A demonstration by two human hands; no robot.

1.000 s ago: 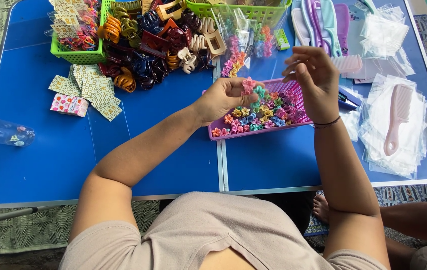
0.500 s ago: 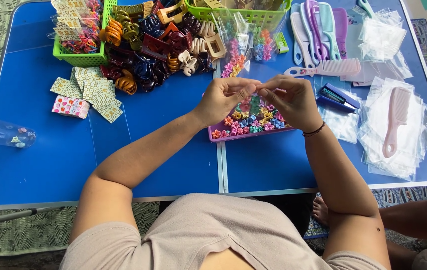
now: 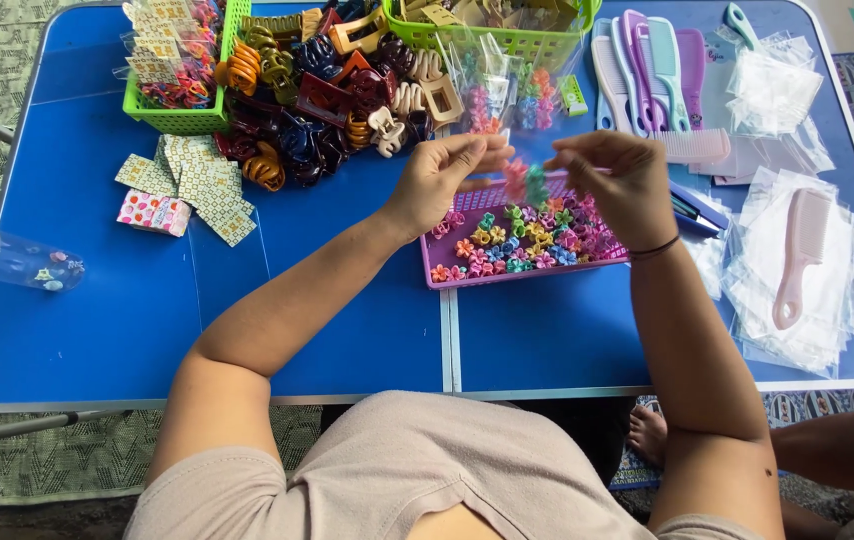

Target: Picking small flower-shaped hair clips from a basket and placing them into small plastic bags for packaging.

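Note:
My left hand (image 3: 439,182) and my right hand (image 3: 619,185) hover over a purple tray (image 3: 507,279) full of small flower-shaped hair clips (image 3: 532,240) in many colours. Between the fingertips of both hands hangs a small clear bag (image 3: 525,184) with a pink and a green flower clip inside. Each hand pinches one side of the bag's top edge. The bag is held a little above the tray's far rim.
A heap of large claw clips (image 3: 317,100) lies behind, between two green baskets (image 3: 182,120). Combs (image 3: 647,70), a blue stapler (image 3: 697,205) and a stack of clear bags (image 3: 797,300) with a pink comb (image 3: 799,255) are at the right. Patterned cards (image 3: 197,180) and a bottle (image 3: 7,262) lie left.
My right hand came down from the raised position and met my left hand. The clips that my left hand held now sit in the clear bag stretched between both hands.

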